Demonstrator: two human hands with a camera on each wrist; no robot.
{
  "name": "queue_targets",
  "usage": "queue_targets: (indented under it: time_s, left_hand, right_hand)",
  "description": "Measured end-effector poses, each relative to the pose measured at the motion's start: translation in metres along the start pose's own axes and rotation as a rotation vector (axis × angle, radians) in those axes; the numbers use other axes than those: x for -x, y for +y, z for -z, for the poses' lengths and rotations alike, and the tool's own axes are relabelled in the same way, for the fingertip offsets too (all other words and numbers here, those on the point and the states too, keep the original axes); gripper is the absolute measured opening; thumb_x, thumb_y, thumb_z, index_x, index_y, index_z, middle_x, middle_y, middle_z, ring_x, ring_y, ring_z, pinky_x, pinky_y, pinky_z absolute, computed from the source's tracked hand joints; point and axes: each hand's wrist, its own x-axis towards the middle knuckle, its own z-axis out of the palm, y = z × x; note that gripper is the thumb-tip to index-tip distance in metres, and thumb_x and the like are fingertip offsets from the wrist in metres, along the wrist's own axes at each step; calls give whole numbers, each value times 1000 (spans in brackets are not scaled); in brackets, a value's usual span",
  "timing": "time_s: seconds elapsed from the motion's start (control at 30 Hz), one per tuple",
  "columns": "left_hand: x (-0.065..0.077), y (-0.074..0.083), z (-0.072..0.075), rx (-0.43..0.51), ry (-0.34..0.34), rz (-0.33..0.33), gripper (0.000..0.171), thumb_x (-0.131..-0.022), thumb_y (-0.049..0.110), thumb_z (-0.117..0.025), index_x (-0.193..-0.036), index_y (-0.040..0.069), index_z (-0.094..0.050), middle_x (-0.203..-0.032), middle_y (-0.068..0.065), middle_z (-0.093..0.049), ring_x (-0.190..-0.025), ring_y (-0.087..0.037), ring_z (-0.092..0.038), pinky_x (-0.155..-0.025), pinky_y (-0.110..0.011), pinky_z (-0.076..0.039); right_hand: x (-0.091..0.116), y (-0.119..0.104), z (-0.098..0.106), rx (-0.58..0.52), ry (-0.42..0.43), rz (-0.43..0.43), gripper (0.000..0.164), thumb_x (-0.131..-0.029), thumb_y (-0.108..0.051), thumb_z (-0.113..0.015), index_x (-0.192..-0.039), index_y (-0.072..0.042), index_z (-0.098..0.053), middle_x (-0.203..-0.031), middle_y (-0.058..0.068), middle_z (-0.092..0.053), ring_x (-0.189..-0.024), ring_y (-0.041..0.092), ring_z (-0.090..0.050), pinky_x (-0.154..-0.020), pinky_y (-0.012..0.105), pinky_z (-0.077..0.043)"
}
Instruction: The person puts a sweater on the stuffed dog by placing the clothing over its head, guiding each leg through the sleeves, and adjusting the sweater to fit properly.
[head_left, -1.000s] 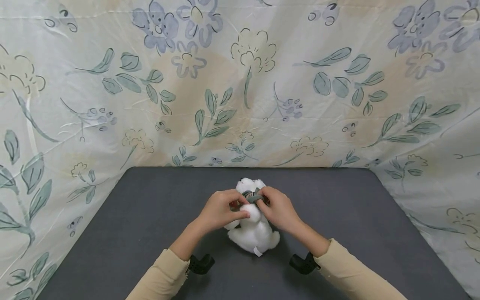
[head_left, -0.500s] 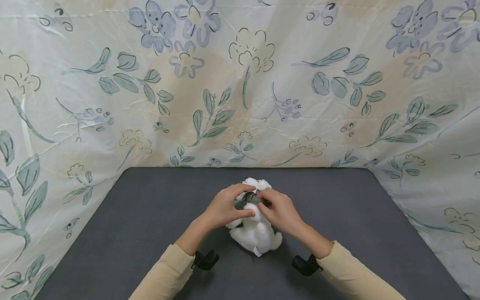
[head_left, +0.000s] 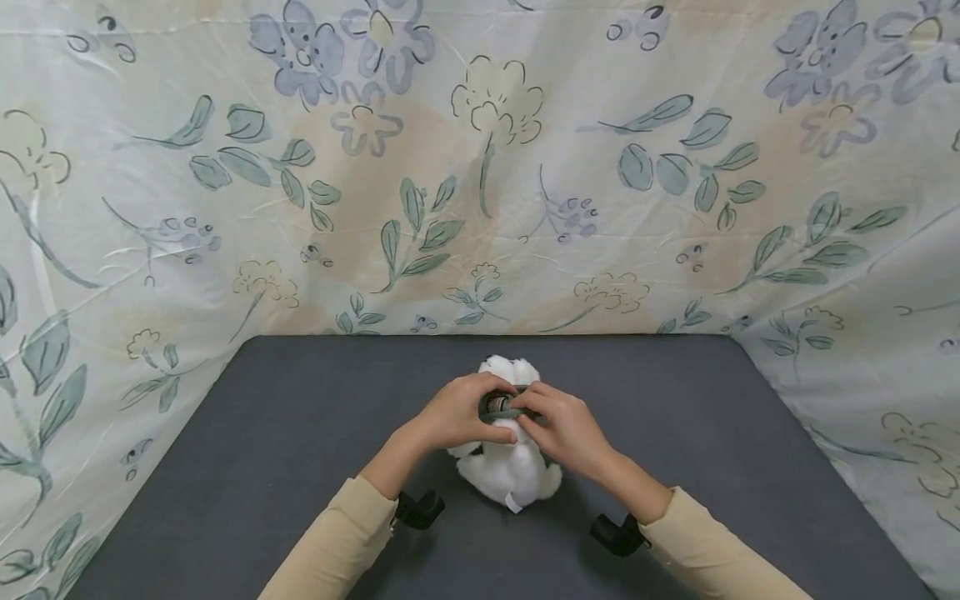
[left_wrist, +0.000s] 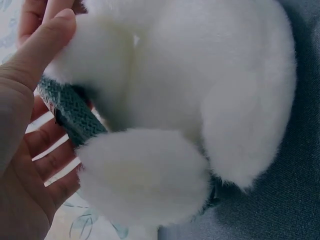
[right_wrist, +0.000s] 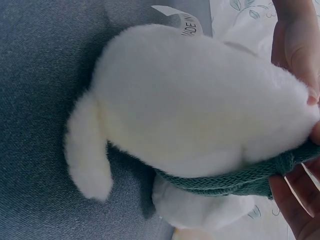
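A white plush toy sits with its back toward me and a white "MADE IN" label low on it. Round its neck is a green knitted garment, whose ring-shaped opening shows at the top in the head view. My left hand holds the knit at its left side, fingers behind it and thumb against the fur in the left wrist view. From the other side, my right hand pinches the edge of the knit. Both hands hide part of the toy's head and neck.
The dark grey table extends on both sides of the toy. A floral curtain hangs behind and along the sides. Black wrist-worn devices sit under the forearms, close to the cream sleeves.
My left fingers have gone over the knit and shifted right, nearer the right hand. The garment's opening now shows rounder between the hands. The toy stays seated in almost the same place.
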Motion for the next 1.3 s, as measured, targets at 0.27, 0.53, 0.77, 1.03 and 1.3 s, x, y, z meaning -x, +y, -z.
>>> queue_targets:
  time_s: [0.27,0.53,0.77,1.03,1.3]
  left_hand:
    - [1,1,1,3,-8,23,43,-70,43,-77,-100,19,-59,-93,10,-59,-79,-5,-53,-68,-23,-45]
    - [2,1,0,21,-8,23,41,-71,40,-76,-102,17,-59,-100,7,-60,-88,-7,-56,-75,-25,-47]
    - [2,2,0,13,-11,33,38,-71,39,-76,-97,18,-58,-89,9,-58,-72,-6,-52,-63,-23,-43]
    - [3,2,-3,-10,45,35,29,-72,37,-76,-85,19,-56,-73,10,-53,-58,-5,-47,-52,-20,-39]
    - [2,5,-8,-44,112,47,26,-76,37,-73,-82,19,-56,-66,9,-49,-52,-4,-42,-48,-19,-35]
  right_hand:
    - [1,-3,0,-2,-5,-12,16,-78,-5,-71,-91,-15,-68,-87,-5,-57,-64,2,-50,-54,19,-44]
    - [0,1,-1,-49,-83,-98,30,-81,-5,-68,-108,-11,-55,-104,1,-55,-79,10,-57,-63,30,-51]
    - [-1,10,6,-53,-239,-118,27,-87,-14,-63,-113,-12,-57,-103,-2,-58,-84,10,-53,-70,27,-47]
    - [-2,19,9,-166,-364,-154,18,-91,-24,-58,-105,-14,-57,-97,-3,-55,-84,9,-52,-72,35,-49]
    - [-2,19,10,-228,-398,-141,15,-88,-20,-63,-98,-18,-52,-89,-6,-47,-77,8,-44,-67,28,-43]
